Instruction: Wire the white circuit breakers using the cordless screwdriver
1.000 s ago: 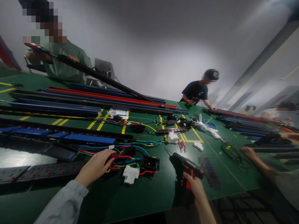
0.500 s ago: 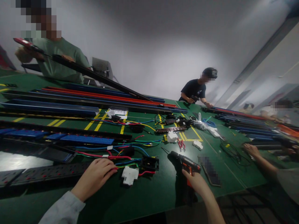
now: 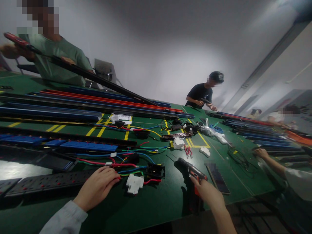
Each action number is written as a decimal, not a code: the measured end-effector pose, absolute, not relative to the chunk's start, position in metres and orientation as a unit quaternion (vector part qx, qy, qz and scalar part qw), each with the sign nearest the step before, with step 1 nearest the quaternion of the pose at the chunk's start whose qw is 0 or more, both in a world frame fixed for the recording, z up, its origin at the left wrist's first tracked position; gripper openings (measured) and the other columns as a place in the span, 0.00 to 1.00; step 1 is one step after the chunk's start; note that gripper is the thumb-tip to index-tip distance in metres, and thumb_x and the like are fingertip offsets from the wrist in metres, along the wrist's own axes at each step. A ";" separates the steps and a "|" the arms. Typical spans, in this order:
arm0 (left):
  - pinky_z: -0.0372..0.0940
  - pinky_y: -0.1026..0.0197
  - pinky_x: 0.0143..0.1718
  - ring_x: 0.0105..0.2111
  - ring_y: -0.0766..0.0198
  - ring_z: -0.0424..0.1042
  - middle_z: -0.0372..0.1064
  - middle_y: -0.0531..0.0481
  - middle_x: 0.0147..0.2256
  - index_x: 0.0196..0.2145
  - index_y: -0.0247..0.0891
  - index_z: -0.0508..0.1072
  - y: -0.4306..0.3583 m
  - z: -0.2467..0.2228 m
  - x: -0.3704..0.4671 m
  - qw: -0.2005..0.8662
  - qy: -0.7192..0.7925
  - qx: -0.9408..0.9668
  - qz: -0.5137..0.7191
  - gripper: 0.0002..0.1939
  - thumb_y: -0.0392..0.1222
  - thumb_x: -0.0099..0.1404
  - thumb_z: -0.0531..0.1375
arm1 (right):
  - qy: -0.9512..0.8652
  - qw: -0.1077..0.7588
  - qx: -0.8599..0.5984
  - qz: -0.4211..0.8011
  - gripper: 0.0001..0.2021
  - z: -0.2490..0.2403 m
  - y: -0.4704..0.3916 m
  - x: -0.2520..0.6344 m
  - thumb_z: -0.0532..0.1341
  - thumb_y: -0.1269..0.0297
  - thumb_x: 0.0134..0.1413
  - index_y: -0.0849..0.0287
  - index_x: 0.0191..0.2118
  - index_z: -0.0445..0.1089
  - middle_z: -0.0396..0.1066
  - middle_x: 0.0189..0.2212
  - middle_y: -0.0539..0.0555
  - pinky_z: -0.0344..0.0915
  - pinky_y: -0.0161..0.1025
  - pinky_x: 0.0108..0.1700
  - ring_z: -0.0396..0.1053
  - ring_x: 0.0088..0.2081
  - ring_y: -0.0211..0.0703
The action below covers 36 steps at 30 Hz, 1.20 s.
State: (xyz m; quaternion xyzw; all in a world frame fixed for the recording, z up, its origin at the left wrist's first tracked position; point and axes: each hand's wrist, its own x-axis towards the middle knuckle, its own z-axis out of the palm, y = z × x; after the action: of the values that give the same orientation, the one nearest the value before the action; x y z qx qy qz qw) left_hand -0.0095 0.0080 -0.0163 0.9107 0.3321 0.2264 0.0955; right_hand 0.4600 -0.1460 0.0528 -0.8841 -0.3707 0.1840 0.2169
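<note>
My left hand is closed over the right end of a long black power strip, its fingers together. A bit of red shows at its fingertips, and what lies under the palm is hidden. Red, blue and green-yellow wires run from beside that hand to a small black socket housing. Just right of the fingers lies a white circuit breaker. My right hand grips the handle of a black and orange cordless drill, whose long bit points left above the green table.
A phone lies right of the drill. Further back are red terminals, another white breaker, a plastic bag and long rails. Co-workers stand across the table; another person's arm reaches in at right.
The view has shifted slightly. The drill sits a little lower and left in the picture, still in my right hand. My left hand stays on the power strip.
</note>
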 end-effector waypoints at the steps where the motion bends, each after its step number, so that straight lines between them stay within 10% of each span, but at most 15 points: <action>1: 0.61 0.51 0.54 0.41 0.60 0.74 0.77 0.53 0.40 0.41 0.48 0.76 0.008 -0.017 -0.010 0.097 0.334 0.910 0.228 0.11 0.47 0.69 0.55 | -0.367 0.203 -0.895 0.152 0.21 0.059 -0.145 0.453 0.60 0.41 0.52 0.56 0.33 0.73 0.76 0.28 0.62 0.65 0.47 0.41 0.75 0.36 0.58; 11: 0.64 0.52 0.52 0.42 0.59 0.73 0.76 0.53 0.39 0.40 0.49 0.76 0.004 -0.018 -0.014 0.111 0.337 0.907 0.226 0.10 0.47 0.69 0.55 | -0.737 0.176 -0.651 0.040 0.14 0.054 -0.117 0.303 0.57 0.67 0.60 0.48 0.51 0.69 0.70 0.49 0.54 0.62 0.47 0.52 0.65 0.50 0.51; 21: 0.63 0.53 0.53 0.42 0.59 0.71 0.74 0.50 0.38 0.39 0.47 0.75 -0.025 -0.002 -0.022 0.168 0.344 0.903 0.193 0.09 0.45 0.69 0.54 | -0.785 0.160 -0.588 0.108 0.26 0.040 -0.114 0.248 0.62 0.47 0.56 0.44 0.59 0.62 0.62 0.61 0.49 0.30 0.63 0.67 0.50 0.64 0.56; 28: 0.67 0.57 0.46 0.42 0.59 0.72 0.74 0.50 0.39 0.41 0.49 0.74 -0.031 0.016 -0.022 0.216 0.353 0.899 0.141 0.10 0.48 0.70 0.53 | -0.801 0.169 -0.556 0.143 0.28 0.046 -0.121 0.258 0.66 0.46 0.51 0.40 0.57 0.64 0.69 0.55 0.47 0.33 0.62 0.67 0.56 0.60 0.55; 36: 0.62 0.50 0.56 0.55 0.52 0.66 0.69 0.44 0.54 0.55 0.44 0.66 0.021 -0.007 -0.018 0.097 0.471 0.844 0.236 0.20 0.49 0.66 0.57 | -0.753 0.235 -0.611 0.071 0.17 0.041 -0.104 0.278 0.56 0.65 0.64 0.43 0.56 0.67 0.69 0.55 0.48 0.43 0.57 0.66 0.61 0.57 0.47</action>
State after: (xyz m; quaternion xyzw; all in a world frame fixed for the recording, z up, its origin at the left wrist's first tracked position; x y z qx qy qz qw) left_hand -0.0175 0.0210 -0.0069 0.8445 0.4711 0.2355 0.0973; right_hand 0.2782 -0.1043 0.0412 -0.6111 -0.7526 0.0705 0.2348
